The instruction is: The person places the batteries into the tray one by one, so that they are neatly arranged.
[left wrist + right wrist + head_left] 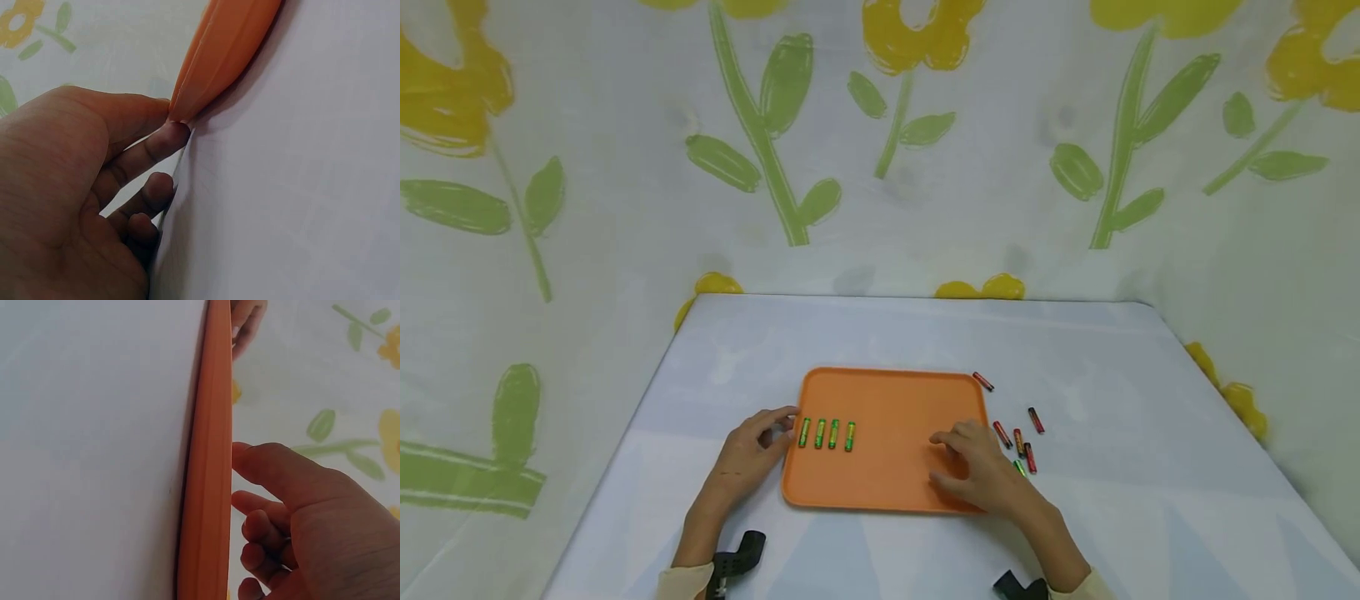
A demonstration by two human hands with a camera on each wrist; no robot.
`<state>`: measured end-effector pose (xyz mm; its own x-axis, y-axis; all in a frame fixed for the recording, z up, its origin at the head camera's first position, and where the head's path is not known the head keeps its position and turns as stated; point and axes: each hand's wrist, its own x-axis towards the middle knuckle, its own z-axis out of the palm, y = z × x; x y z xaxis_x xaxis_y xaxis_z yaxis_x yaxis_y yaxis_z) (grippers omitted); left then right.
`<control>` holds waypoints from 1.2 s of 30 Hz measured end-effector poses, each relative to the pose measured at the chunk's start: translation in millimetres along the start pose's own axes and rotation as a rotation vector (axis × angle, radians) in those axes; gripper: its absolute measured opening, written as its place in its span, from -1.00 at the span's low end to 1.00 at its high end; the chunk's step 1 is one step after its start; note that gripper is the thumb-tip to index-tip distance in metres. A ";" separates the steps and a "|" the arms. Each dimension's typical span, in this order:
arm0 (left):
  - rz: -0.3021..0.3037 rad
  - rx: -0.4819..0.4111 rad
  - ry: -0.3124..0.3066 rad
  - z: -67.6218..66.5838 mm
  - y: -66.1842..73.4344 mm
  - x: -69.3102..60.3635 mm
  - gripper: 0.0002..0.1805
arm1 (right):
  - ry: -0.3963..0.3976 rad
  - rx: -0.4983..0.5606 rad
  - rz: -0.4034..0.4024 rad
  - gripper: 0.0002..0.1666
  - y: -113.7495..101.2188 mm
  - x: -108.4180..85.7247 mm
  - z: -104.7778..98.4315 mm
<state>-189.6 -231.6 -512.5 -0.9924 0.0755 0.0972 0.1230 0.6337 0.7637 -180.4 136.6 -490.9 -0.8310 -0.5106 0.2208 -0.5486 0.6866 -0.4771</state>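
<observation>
An orange tray (883, 496) lies on the table in the head view. Several green batteries (834, 434) stand in a row near its left side. My left hand (747, 460) is at the tray's left edge. In the left wrist view, thumb and forefinger pinch the tray's rim (215, 59), the other fingers loosely bent. My right hand (981, 468) hovers over the tray's right part, fingers loosely bent and thumb apart. Nothing shows between those fingers in the right wrist view, though the tray's side wall (209, 462) hides part of what lies beyond.
Right of the tray lie several red batteries (1036, 420) scattered on the white table (1112, 500). A green battery (1019, 468) lies among them, partly hidden by the right hand. A flower-patterned backdrop (970, 217) rises behind the table.
</observation>
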 end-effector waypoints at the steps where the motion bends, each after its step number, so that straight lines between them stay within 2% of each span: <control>1: -0.002 0.002 0.002 -0.4 -0.4 -0.1 -0.59 | 0.006 -0.003 -0.001 -0.54 1.5 -2.3 -1.1; 7: 0.008 -0.008 0.003 -0.4 -2.1 -0.6 -0.59 | 0.048 -0.001 -0.006 -0.55 9.4 -19.7 -10.4; 12: 0.016 -0.006 -0.002 0.3 -1.5 -0.1 -0.60 | 0.069 -0.049 0.069 -0.53 19.6 -41.1 -20.3; 15: 0.016 0.003 0.002 -0.7 -0.8 0.6 -0.60 | 0.088 -0.055 0.088 -0.51 27.8 -50.4 -25.9; 20: 0.025 0.017 0.002 -2.5 0.1 2.3 -0.60 | 0.112 -0.054 0.066 -0.49 40.4 -60.4 -34.9; 28: 0.022 0.026 -0.004 0.2 -2.8 3.0 -0.60 | 0.073 -0.101 0.075 -0.50 51.9 -70.8 -48.1; 36: 0.021 0.027 -0.003 -0.2 -0.1 1.0 -0.60 | -0.017 -0.162 0.101 -0.49 54.6 -71.8 -60.3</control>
<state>-190.7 -231.7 -512.3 -0.9896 0.0910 0.1113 0.1437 0.6527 0.7439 -156.3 242.0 -481.5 -0.8815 -0.4429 0.1640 -0.4717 0.8081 -0.3528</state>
